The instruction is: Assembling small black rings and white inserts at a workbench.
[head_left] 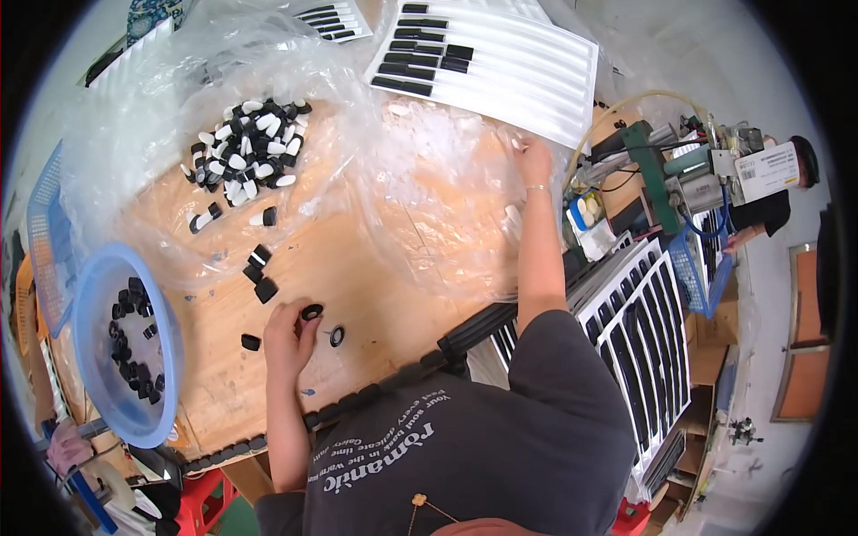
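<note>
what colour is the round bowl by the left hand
Light blue bowl, holding small black rings; shows best in the head view.

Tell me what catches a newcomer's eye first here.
A heap of small black-and-white plastic caps lies on crinkled clear plastic sheeting at the wooden table's far left. The left hand pinches a small black ring near a round blue plastic bowl; the right hand reaches into the sheeting.

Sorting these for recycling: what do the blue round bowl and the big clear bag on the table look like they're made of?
The blue round bowl looks like moulded plastic: a translucent, evenly coloured rim with a soft sheen. The big clear bag seems to be thin plastic film: see-through, crinkled, with glare patches.
</note>
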The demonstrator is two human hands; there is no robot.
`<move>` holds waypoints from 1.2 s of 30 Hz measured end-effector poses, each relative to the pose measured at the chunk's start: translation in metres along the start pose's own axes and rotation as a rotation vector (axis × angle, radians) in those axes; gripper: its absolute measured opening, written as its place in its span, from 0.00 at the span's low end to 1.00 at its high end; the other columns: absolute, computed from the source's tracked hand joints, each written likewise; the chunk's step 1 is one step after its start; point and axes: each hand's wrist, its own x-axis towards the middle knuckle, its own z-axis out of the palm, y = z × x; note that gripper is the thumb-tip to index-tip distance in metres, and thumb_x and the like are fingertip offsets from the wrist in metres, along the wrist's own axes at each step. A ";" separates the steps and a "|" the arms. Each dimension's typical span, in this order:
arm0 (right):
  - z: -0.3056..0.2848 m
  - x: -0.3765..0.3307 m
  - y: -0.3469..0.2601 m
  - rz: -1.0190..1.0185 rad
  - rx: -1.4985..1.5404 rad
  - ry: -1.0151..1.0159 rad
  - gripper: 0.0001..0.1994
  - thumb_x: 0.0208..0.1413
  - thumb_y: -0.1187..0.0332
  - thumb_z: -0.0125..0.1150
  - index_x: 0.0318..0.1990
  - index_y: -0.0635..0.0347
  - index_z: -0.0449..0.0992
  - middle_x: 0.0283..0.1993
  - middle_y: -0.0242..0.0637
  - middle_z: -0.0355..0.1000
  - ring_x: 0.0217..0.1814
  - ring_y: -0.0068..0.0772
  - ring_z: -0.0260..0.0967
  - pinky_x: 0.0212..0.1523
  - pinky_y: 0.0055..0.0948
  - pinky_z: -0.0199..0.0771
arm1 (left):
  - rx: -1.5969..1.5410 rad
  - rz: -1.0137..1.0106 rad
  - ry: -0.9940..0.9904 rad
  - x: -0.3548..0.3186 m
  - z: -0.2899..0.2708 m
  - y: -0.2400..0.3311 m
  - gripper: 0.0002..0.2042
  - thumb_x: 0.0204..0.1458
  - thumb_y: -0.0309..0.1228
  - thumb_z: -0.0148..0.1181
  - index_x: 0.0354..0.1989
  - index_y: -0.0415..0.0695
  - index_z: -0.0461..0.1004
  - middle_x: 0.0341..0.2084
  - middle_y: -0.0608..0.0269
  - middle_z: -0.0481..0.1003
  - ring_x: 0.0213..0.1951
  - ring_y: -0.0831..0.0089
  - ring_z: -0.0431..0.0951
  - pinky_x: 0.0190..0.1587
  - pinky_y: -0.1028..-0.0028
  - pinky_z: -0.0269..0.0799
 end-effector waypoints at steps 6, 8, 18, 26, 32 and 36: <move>-0.027 -0.011 -0.028 0.034 -0.046 -0.073 0.09 0.45 0.67 0.63 0.35 0.58 0.80 0.35 0.47 0.76 0.37 0.50 0.75 0.40 0.42 0.74 | -0.005 -0.029 -0.004 -0.002 -0.001 -0.005 0.11 0.45 0.20 0.60 0.39 0.40 0.74 0.24 0.63 0.70 0.24 0.76 0.69 0.28 0.78 0.65; -0.051 -0.030 -0.061 0.011 0.218 -0.090 0.09 0.47 0.68 0.62 0.36 0.60 0.80 0.33 0.45 0.77 0.34 0.44 0.75 0.37 0.38 0.74 | -0.051 -0.059 0.010 -0.004 -0.003 -0.004 0.12 0.46 0.18 0.59 0.41 0.39 0.73 0.28 0.62 0.72 0.27 0.78 0.71 0.30 0.80 0.67; -0.114 -0.227 -0.234 -0.659 1.104 -0.729 0.09 0.47 0.79 0.62 0.38 0.63 0.75 0.27 0.34 0.72 0.25 0.25 0.70 0.27 0.22 0.69 | -0.179 0.038 0.189 -0.003 -0.001 0.026 0.13 0.41 0.18 0.66 0.37 0.40 0.74 0.25 0.62 0.72 0.26 0.75 0.69 0.30 0.79 0.65; -0.117 -0.254 -0.252 -0.831 1.000 -0.700 0.08 0.48 0.77 0.63 0.37 0.61 0.76 0.32 0.38 0.71 0.28 0.37 0.70 0.29 0.30 0.71 | -0.210 0.011 0.210 -0.010 -0.004 0.041 0.13 0.40 0.17 0.65 0.36 0.38 0.74 0.22 0.65 0.68 0.26 0.78 0.65 0.31 0.81 0.63; -0.113 -0.254 -0.247 -0.844 1.071 -0.783 0.09 0.47 0.76 0.64 0.38 0.60 0.76 0.33 0.39 0.70 0.32 0.37 0.71 0.32 0.30 0.72 | -0.166 0.061 0.183 -0.008 -0.007 0.045 0.14 0.37 0.16 0.65 0.36 0.39 0.75 0.22 0.64 0.68 0.26 0.75 0.66 0.30 0.79 0.63; -0.113 -0.249 -0.246 -0.853 1.061 -0.877 0.11 0.45 0.78 0.65 0.38 0.60 0.75 0.38 0.40 0.70 0.36 0.35 0.71 0.34 0.29 0.71 | -0.169 0.088 0.168 -0.008 -0.004 0.043 0.16 0.35 0.17 0.65 0.36 0.42 0.75 0.23 0.59 0.69 0.27 0.66 0.70 0.30 0.73 0.67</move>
